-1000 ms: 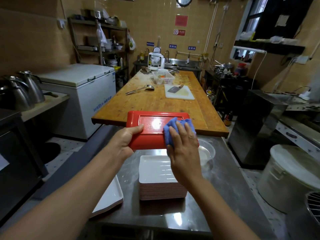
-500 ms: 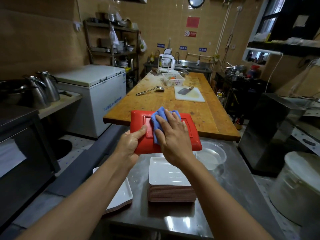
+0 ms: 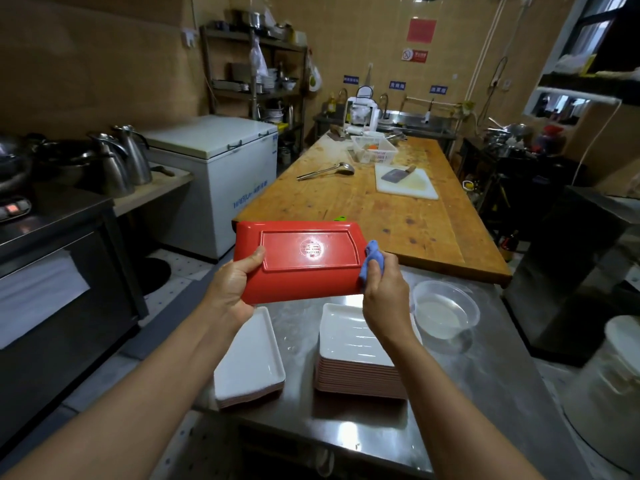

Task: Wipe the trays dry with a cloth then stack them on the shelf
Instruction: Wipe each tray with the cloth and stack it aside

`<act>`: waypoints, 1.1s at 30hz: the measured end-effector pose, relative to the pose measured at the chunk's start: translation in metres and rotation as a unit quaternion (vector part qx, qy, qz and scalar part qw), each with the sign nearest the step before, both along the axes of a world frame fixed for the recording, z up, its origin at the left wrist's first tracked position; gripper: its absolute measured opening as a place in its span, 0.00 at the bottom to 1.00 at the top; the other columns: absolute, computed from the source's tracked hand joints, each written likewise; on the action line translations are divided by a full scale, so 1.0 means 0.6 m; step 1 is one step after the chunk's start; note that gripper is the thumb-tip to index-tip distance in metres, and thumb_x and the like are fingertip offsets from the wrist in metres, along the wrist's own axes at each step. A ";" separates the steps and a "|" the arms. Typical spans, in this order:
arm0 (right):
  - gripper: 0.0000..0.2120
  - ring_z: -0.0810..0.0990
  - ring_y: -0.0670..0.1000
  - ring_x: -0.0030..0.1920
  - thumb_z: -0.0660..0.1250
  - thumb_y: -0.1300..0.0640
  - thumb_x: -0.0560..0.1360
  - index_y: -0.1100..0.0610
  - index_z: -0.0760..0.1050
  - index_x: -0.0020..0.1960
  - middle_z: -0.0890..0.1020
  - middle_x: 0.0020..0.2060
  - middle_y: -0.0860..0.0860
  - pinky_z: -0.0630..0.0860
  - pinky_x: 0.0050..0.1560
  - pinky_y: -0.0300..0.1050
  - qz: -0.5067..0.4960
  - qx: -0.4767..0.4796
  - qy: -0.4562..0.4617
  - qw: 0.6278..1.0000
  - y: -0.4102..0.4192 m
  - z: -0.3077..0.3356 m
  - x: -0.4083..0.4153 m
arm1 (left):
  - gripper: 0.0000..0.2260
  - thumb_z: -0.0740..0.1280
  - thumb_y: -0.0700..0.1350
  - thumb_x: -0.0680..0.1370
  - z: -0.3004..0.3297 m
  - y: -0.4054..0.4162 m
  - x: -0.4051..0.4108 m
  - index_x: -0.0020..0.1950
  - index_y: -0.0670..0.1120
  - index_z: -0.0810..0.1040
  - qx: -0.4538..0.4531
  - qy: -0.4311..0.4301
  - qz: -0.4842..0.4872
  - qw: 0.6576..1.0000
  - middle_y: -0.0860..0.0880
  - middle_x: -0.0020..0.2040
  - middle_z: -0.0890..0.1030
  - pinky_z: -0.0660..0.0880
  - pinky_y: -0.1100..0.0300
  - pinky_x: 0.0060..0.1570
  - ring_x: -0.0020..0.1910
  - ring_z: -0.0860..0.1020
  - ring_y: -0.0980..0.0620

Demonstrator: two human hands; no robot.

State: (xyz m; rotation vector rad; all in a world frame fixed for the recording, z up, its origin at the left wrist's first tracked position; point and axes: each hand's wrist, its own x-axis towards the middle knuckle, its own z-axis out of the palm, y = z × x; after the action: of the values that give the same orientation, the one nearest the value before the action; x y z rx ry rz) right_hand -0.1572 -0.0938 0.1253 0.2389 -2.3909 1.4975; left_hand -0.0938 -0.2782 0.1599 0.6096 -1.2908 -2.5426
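head view: the left hand (image 3: 232,283) grips the left edge of the red tray (image 3: 300,260), thumb on its upturned underside. the right hand (image 3: 383,292) pinches the bunched blue cloth (image 3: 373,260) against its right edge. the tray is held above the near steel counter (image 3: 485,382), over two white tray stacks (image 3: 349,355), a clear bowl (image 3: 446,308) to the right.

Showing one red tray (image 3: 304,261), held bottom-up between two hands, one left hand (image 3: 235,282) and one right hand (image 3: 384,289). Showing one blue cloth (image 3: 372,263). Resting on the steel counter (image 3: 485,393): two stacks of white trays, one tall stack (image 3: 360,358) of too many to count and one low stack (image 3: 249,358). Sitting beside them, one clear plastic bowl (image 3: 446,313). Lying on the wooden table (image 3: 433,220): one ladle (image 3: 325,171), one cutting board (image 3: 405,181), one cleaver (image 3: 398,174), one white basket (image 3: 374,148). Standing at left, two steel jugs (image 3: 121,161) and one chest freezer (image 3: 221,161).
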 end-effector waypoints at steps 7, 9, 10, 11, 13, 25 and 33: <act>0.08 0.78 0.50 0.35 0.56 0.57 0.80 0.58 0.73 0.47 0.77 0.35 0.50 0.72 0.31 0.40 -0.001 -0.047 -0.073 0.996 -0.020 -0.039 -0.012 | 0.12 0.65 0.39 0.77 -0.016 -0.047 0.030 0.60 0.43 0.73 -0.001 -0.020 0.020 1.000 0.42 0.50 0.80 0.75 0.47 0.50 0.46 0.79 0.45; 0.06 0.76 0.45 0.34 0.57 0.58 0.79 0.57 0.73 0.47 0.77 0.34 0.47 0.69 0.27 0.32 -0.006 -0.037 -0.076 0.996 -0.022 -0.054 -0.015 | 0.09 0.65 0.39 0.76 -0.018 -0.063 0.036 0.57 0.43 0.74 -0.013 -0.020 0.029 0.999 0.43 0.48 0.81 0.77 0.49 0.45 0.44 0.80 0.46; 0.06 0.75 0.45 0.35 0.58 0.58 0.79 0.56 0.73 0.48 0.77 0.35 0.48 0.68 0.27 0.32 -0.005 -0.037 -0.078 0.996 -0.023 -0.060 -0.015 | 0.07 0.65 0.39 0.76 -0.019 -0.071 0.039 0.54 0.44 0.75 -0.025 -0.012 0.038 0.999 0.44 0.45 0.81 0.79 0.52 0.40 0.42 0.81 0.46; 0.06 0.76 0.46 0.36 0.58 0.58 0.79 0.56 0.73 0.48 0.77 0.36 0.49 0.69 0.30 0.35 0.002 -0.043 -0.082 0.996 -0.024 -0.065 -0.014 | 0.06 0.66 0.38 0.76 -0.020 -0.079 0.042 0.52 0.44 0.76 -0.045 0.000 0.048 0.998 0.45 0.43 0.82 0.80 0.55 0.36 0.39 0.82 0.48; 0.05 0.76 0.49 0.39 0.58 0.58 0.79 0.55 0.73 0.50 0.78 0.40 0.50 0.71 0.35 0.40 0.023 -0.050 -0.086 0.995 -0.028 -0.069 -0.014 | 0.06 0.66 0.36 0.76 -0.027 -0.092 0.046 0.49 0.46 0.77 -0.124 0.024 0.069 0.990 0.48 0.39 0.83 0.79 0.62 0.32 0.35 0.82 0.52; 0.07 0.76 0.44 0.37 0.57 0.60 0.80 0.53 0.73 0.51 0.78 0.39 0.48 0.69 0.29 0.27 0.080 -0.055 -0.102 0.990 -0.038 -0.095 -0.009 | 0.07 0.65 0.45 0.77 -0.179 -0.082 0.054 0.52 0.45 0.78 -0.814 -0.059 -0.051 0.576 0.46 0.48 0.79 0.75 0.50 0.45 0.49 0.77 0.44; 0.07 0.76 0.43 0.38 0.57 0.59 0.80 0.54 0.73 0.53 0.78 0.40 0.47 0.69 0.30 0.26 0.078 -0.057 -0.119 0.988 -0.025 -0.120 -0.006 | 0.08 0.75 0.36 0.64 -0.241 -0.052 0.080 0.37 0.43 0.78 -0.846 -0.035 -0.138 0.514 0.46 0.34 0.81 0.72 0.61 0.24 0.31 0.80 0.47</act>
State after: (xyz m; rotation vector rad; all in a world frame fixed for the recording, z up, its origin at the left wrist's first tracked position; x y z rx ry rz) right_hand -0.1605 -0.1087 0.0532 0.2372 -2.5049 1.8201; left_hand -0.0458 -0.3095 0.0151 -0.0554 -2.9348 -0.2412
